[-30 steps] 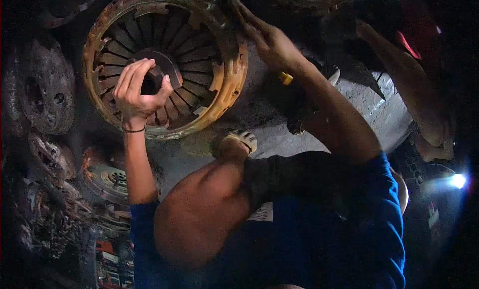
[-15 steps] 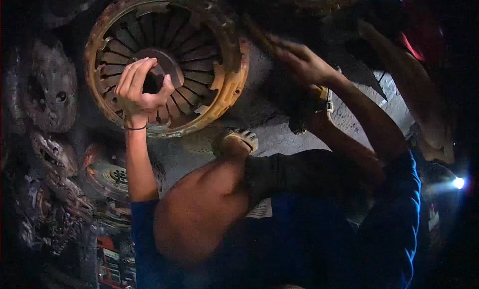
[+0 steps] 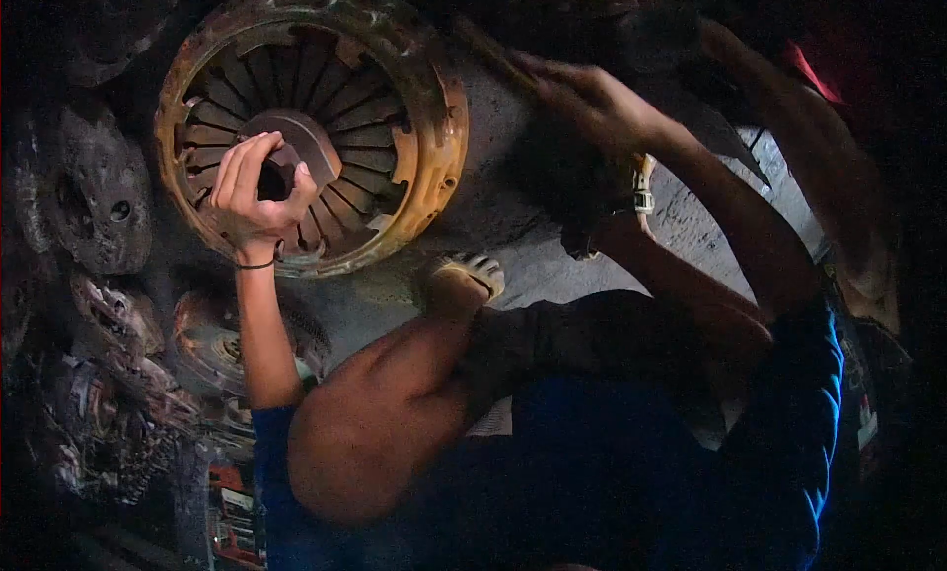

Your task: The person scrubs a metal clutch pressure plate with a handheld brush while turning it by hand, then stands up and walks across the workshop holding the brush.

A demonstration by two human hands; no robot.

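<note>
A round, rusty clutch pressure plate (image 3: pixel 439 142), with spring fingers fanned around its middle, lies at upper left. At its centre is a brown metal ring (image 3: pixel 306 137). My left hand (image 3: pixel 258 191) curls over the ring's near left side, thumb and fingers bent around a dark opening and appearing to grip the ring. Right of the plate, my right hand (image 3: pixel 602 103) is raised with fingers drawn together along a dark, narrow bar-like thing (image 3: pixel 493 58). Its far end points up and left toward the plate's rim; shadow hides what kind of tool it is.
Greasy round metal parts (image 3: pixel 99 201) pile along the left, with another disc (image 3: pixel 212 344) below the plate. My sandalled foot (image 3: pixel 464 280) stands close to the rim. Another person's limb (image 3: pixel 799 127) shows at upper right, by a red cloth (image 3: pixel 814 73).
The view has shifted slightly, so the plate and my left hand sit further left and a little lower. My left hand keeps its place on the ring. The bright light at right is gone.
</note>
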